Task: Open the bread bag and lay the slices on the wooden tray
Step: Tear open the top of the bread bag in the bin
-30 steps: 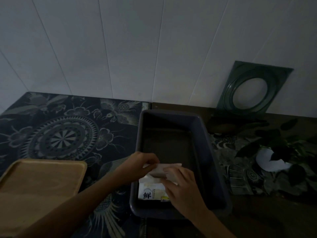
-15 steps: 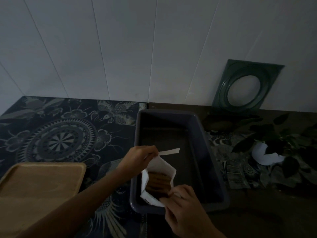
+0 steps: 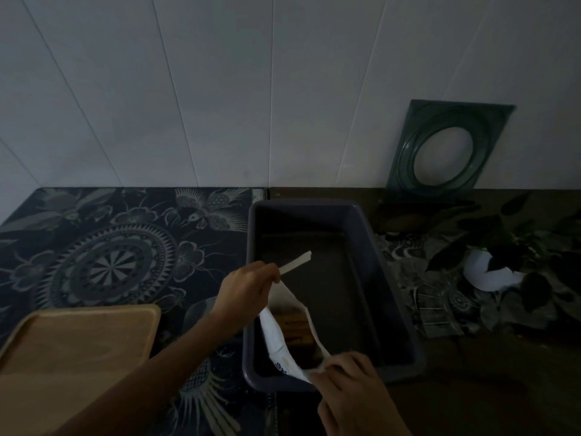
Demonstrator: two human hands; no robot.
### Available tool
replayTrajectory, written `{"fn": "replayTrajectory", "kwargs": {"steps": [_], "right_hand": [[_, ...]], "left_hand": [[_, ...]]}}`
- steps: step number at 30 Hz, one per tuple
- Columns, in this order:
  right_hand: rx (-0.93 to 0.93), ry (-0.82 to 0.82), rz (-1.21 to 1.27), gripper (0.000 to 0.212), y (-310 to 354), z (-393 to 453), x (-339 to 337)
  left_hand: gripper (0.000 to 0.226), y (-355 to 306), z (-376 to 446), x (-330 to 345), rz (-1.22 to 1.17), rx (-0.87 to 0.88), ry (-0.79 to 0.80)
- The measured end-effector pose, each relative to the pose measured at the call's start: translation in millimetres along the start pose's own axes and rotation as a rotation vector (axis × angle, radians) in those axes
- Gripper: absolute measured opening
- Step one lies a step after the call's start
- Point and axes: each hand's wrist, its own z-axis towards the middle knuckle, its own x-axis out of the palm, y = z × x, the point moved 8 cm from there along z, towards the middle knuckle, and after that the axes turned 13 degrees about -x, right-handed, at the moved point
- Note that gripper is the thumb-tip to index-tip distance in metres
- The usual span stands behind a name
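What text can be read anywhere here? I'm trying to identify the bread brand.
No text is readable.
White plastic bread bag: small dark print near its lower edge, too blurred to read.
Light wooden tray, dark grey plastic bin: no lettering visible.

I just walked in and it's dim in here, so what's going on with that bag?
A person is pulling a white bread bag open inside a dark plastic bin. The left hand pinches the bag's far edge and a pale strip; the right hand grips the near edge. Brown slices show inside. The wooden tray to the left holds no bread yet.
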Motion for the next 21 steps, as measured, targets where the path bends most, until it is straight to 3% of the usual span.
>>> {"fn": "replayTrajectory", "kwargs": {"steps": [7,11,16,19,21], "right_hand": [[0.151,0.021,0.003,0.023,-15,28,-14],[0.117,-0.045,0.06,0.039,-17,69,-23],[0.216,0.18,0.213,0.03,-23,116,27],[0.248,0.394,0.093,0.035,-34,122,65],[0.269,0.452,0.096,0.046,-44,122,86]], "left_hand": [[0.007,-10,-9,4,-0.042,0.087,0.064],[0.01,-11,-10,6,-0.11,0.08,0.097],[0.016,-2,-6,3,-0.195,0.025,0.079],[0.025,9,-4,5,-0.289,-0.034,0.115],[0.033,17,-2,5,-0.39,-0.091,0.128]]}}
